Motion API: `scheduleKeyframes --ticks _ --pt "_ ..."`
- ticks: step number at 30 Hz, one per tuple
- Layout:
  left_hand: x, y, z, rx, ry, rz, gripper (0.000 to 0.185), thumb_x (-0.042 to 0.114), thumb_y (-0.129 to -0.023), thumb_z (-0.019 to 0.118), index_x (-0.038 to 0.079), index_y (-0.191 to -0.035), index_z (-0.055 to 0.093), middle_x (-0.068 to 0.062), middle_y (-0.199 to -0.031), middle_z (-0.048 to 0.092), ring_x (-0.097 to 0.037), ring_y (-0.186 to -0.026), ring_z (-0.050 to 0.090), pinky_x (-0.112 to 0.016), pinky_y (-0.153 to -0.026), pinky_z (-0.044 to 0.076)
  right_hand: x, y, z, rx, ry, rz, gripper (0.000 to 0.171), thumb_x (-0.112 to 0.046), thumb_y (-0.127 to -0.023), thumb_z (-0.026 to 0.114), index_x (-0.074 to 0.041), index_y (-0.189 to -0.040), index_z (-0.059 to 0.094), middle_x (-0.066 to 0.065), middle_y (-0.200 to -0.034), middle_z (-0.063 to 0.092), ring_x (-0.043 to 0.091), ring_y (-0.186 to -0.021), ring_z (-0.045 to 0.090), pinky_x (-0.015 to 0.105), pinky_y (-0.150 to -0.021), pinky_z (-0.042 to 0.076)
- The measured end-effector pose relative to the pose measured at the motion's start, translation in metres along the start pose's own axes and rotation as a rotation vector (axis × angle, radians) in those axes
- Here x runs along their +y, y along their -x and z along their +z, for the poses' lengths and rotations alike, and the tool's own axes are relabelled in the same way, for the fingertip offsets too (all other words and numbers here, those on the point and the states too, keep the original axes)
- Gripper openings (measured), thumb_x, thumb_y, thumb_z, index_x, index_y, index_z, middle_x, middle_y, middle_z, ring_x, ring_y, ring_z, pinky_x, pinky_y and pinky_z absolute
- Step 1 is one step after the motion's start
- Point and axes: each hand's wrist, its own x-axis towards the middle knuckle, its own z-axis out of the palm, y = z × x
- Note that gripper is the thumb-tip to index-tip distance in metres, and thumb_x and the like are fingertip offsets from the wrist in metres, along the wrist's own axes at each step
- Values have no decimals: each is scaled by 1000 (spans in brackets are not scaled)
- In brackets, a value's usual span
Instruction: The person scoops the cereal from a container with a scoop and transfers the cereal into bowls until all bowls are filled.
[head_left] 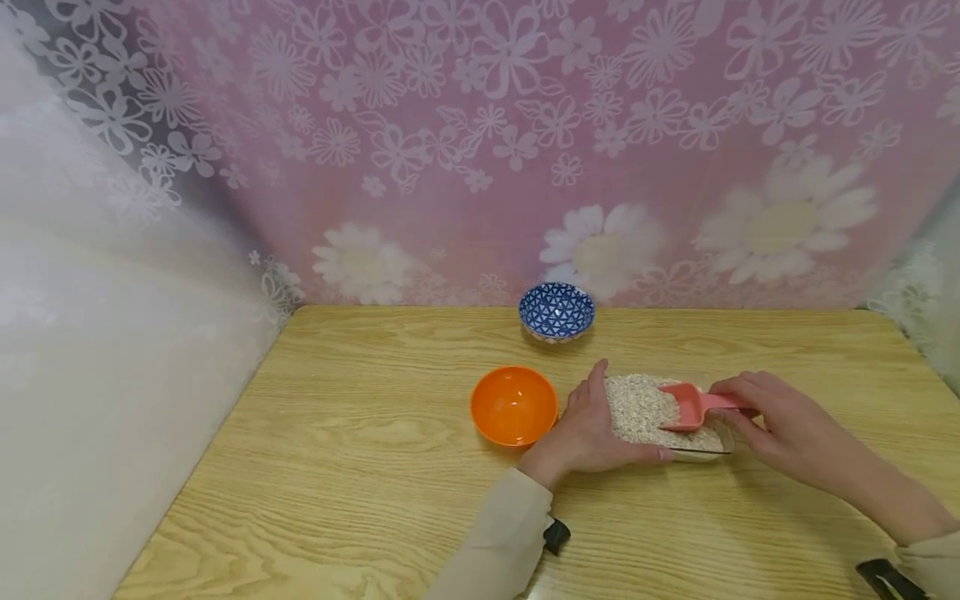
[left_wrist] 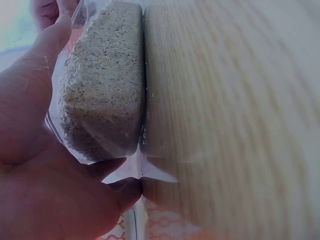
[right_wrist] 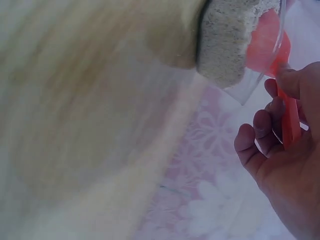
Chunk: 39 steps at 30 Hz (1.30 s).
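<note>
My right hand (head_left: pixel 780 425) grips the handle of a pink scoop (head_left: pixel 685 407). In the right wrist view the thumb lies on the scoop's handle (right_wrist: pixel 290 117), fingers bent behind it. The scoop's bowl sits partly sunk in rolled oats (head_left: pixel 637 408). Those oats fill a clear rectangular container (head_left: pixel 701 455) on the table. My left hand (head_left: pixel 588 425) rests against the container's left end, its thumb stretched along the near rim and its fingers spread along the side. In the left wrist view the oats (left_wrist: pixel 105 75) show through the container wall, beside the left thumb.
An orange bowl (head_left: pixel 513 407) stands just left of my left hand. Behind it, near the table's back edge, is a blue-and-white patterned bowl (head_left: pixel 557 312). A pink floral curtain (head_left: pixel 450 167) hangs behind the wood-grain table (head_left: pixel 337 467).
</note>
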Motion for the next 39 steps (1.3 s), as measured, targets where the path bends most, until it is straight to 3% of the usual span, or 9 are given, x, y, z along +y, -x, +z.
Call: scheduleKeyframes --ticks 6,13,20,24,31,35,39 --pt "-1 0 0 -6 2 -2 130 68 -71 82 32 -164 -1 0 -170 24 -23 -154 29 -48 -120 39 4 15 3 -2 -116 157 31 6 -85 76 -15 -108 71 -9 -90 67 -5 -71 50 13 -59 38" --pt "-1 1 -2 -11 7 4 130 69 -72 81 31 -165 -2 0 -171 21 -24 -156 27 -49 -121 38 7 25 0 -70 -231 365 27 -2 -94 71 -14 -118 67 -11 -88 68 2 -66 54 20 -54 40" --pt "-1 1 -2 -13 2 13 130 69 -73 81 31 -165 -3 -1 -171 19 -24 -157 26 -49 -121 38 12 30 1 -103 -395 466 29 -3 -99 65 -6 -127 61 -17 -93 70 9 -68 61 25 -53 43" --pt "-1 1 -1 -10 0 10 131 69 -72 81 32 -165 -3 -1 -171 20 -24 -156 26 -48 -121 38 10 31 2 -57 -349 404 31 1 -94 69 -9 -123 64 -21 -92 68 3 -68 60 21 -54 42" --pt "-2 1 -2 -7 -1 3 130 70 -72 81 32 -165 -2 -1 -171 21 -24 -156 28 -49 -121 38 3 16 3 20 -98 177 38 1 -83 80 -18 -115 71 -12 -97 65 -4 -69 44 15 -58 35" --pt "-2 1 -2 -4 -11 7 130 70 -72 81 31 -165 -2 -1 -171 22 -24 -156 28 -48 -120 39 0 9 6 40 -82 103 41 5 -77 82 -13 -112 72 -5 -98 67 -6 -76 46 13 -61 39" --pt "-1 1 -2 -4 -12 8 130 70 -72 81 31 -165 -2 -1 -171 22 -24 -156 28 -48 -120 39 -3 8 8 35 -101 106 40 5 -79 81 -11 -114 71 -2 -100 68 -6 -77 48 12 -62 41"
